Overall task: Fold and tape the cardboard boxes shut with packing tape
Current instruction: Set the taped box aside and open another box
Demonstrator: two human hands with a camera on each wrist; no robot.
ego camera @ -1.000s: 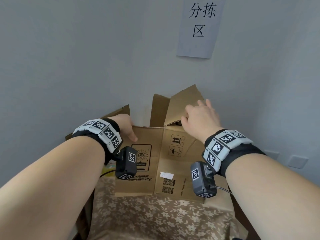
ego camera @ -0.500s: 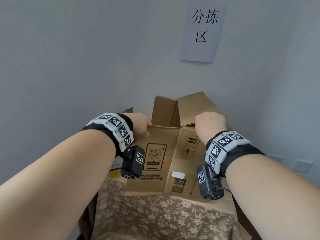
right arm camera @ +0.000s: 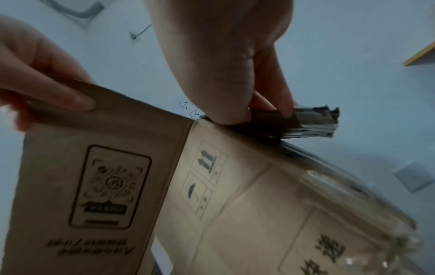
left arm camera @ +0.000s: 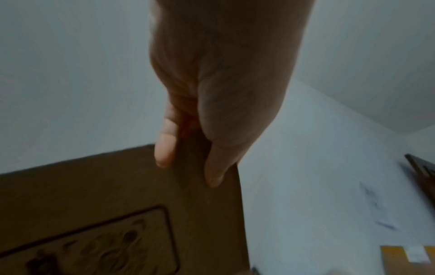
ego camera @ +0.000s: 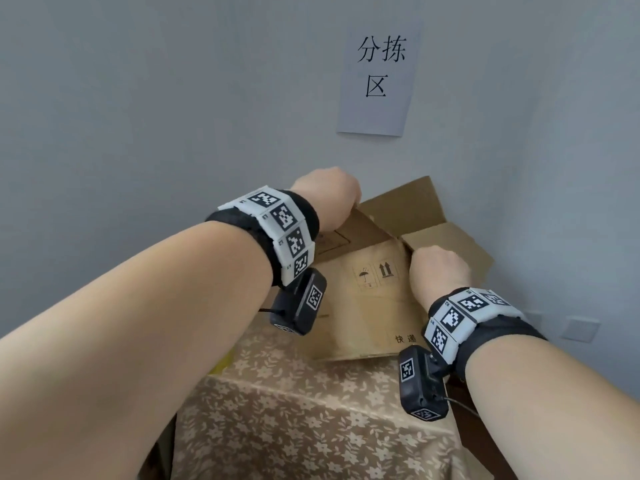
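Gripping: cardboard box point(ego camera: 377, 292) is held on the cloth-covered table point(ego camera: 311, 410) near the wall, top flaps up, not yet taped.
Left hand point(ego camera: 325, 195): fingers curled over the top edge, thumb pressed on the printed panel; likely steadying for folding.
Right hand point(ego camera: 438, 268): top edge pinched at the flap point(ego camera: 446, 237).
Right wrist view: old tape point(right arm camera: 315, 121) at the fingertips point(right arm camera: 235, 115), hidden from the head view.
Packing tape roll: not seen.

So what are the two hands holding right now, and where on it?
Both hold the cardboard box by its top rim: left hand grips the upper left corner, right hand pinches the top edge at a flap.
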